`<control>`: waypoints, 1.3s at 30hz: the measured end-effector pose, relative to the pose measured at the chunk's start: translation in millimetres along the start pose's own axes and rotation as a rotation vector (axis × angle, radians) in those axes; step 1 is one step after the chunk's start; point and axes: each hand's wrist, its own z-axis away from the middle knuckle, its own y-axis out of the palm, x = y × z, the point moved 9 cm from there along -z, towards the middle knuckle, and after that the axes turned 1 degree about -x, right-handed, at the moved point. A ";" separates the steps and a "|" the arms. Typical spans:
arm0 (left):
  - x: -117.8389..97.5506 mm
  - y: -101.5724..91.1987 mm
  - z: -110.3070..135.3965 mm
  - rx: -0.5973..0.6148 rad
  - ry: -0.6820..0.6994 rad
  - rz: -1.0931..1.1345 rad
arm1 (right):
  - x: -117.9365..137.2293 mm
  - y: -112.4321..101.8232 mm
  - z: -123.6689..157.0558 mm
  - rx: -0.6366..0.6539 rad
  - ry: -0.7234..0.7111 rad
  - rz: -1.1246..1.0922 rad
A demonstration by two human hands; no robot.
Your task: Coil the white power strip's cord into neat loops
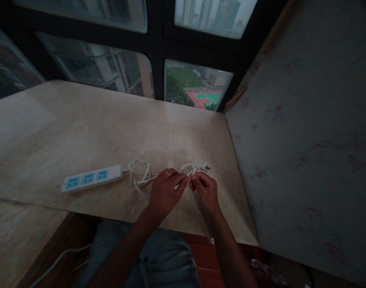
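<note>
A white power strip (91, 178) with three blue sockets lies on the beige tabletop (111, 128). Its white cable (141, 174) runs right in loose loops and ends in a plug (205, 167). My left hand (165, 192), a ring on one finger, is closed in a pinch on the cable. Facing it, my right hand (204, 190) pinches the same cable just left of the plug. The fingertips of both hands nearly meet over a small loop.
A pale wall panel (305, 140) closes off the table's right side. Dark-framed windows (159, 52) stand behind the far edge. Another white cord (55, 262) hangs below the table's front edge, beside my lap in grey shorts.
</note>
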 end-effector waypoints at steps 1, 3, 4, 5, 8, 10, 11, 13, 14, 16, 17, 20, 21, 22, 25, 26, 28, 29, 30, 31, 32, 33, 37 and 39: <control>0.1 2.0 -0.4 0.024 0.001 -0.013 | 1.1 0.3 0.5 -0.005 -0.002 0.010; 0.4 4.2 -1.1 0.044 0.002 -0.048 | 3.0 2.1 1.1 -0.005 -0.008 0.032; 0.6 4.5 -1.7 0.042 0.003 -0.061 | 3.8 2.8 1.1 -0.007 -0.013 0.043; 0.6 4.5 -2.4 0.035 0.007 -0.069 | 4.2 3.4 0.9 -0.011 -0.017 0.054; -1.5 3.5 -4.8 -0.003 0.045 -0.069 | 2.0 1.0 -0.4 -0.065 -0.006 0.049; -2.2 2.3 -4.9 -0.038 0.073 -0.058 | -1.4 -1.8 -1.1 -0.115 0.013 0.018; -1.9 1.1 -4.3 -0.063 0.083 -0.051 | -3.3 -2.2 -1.3 -0.134 0.022 0.001; -1.2 -0.9 -1.7 -0.110 0.105 -0.033 | -7.2 -1.1 -1.5 -0.156 0.041 -0.031; -1.1 -1.3 -0.1 -0.126 0.117 -0.026 | -9.3 -0.1 -1.4 -0.164 0.052 -0.045; -0.7 -1.1 2.7 -0.142 0.131 -0.020 | -12.9 1.4 -1.1 -0.184 0.067 -0.065; 0.1 -0.6 3.4 -0.140 0.125 -0.018 | -14.1 1.5 -0.8 -0.195 0.068 -0.065; 8.4 5.1 0.5 -0.058 0.014 0.014 | -16.1 0.7 -0.3 -0.207 0.057 -0.022; 12.2 8.7 -1.4 -0.003 -0.043 0.036 | -16.2 0.6 -0.3 -0.197 0.047 0.002; 15.8 12.7 -3.3 0.058 -0.099 0.060 | -15.6 0.7 -0.4 -0.182 0.031 0.028; 21.2 21.0 -9.4 0.208 -0.207 0.116 | -8.1 2.6 -0.4 -0.124 -0.072 0.094; 21.2 22.3 -11.6 0.241 -0.217 0.128 | -4.6 3.6 -0.1 -0.108 -0.113 0.113; 20.3 24.2 -15.7 0.292 -0.219 0.155 | 1.2 6.5 0.7 -0.075 -0.174 0.147; 20.0 25.1 -17.3 0.311 -0.220 0.176 | 3.1 7.6 1.0 -0.068 -0.193 0.165; 19.9 26.2 -18.5 0.326 -0.224 0.205 | 4.5 8.0 1.2 -0.069 -0.206 0.181; 20.1 27.3 -19.2 0.337 -0.234 0.239 | 4.9 8.1 1.1 -0.076 -0.213 0.195; 20.8 28.3 -19.7 0.341 -0.252 0.268 | 4.5 7.9 0.9 -0.086 -0.213 0.205; 21.8 29.1 -19.9 0.339 -0.272 0.285 | 3.3 7.3 0.4 -0.100 -0.207 0.209; 28.5 30.2 -18.4 0.292 -0.354 0.212 | -10.5 2.8 -2.2 -0.188 -0.097 0.152; 33.1 30.1 -16.1 0.262 -0.400 0.201 | -19.4 1.2 -2.7 -0.238 -0.011 0.095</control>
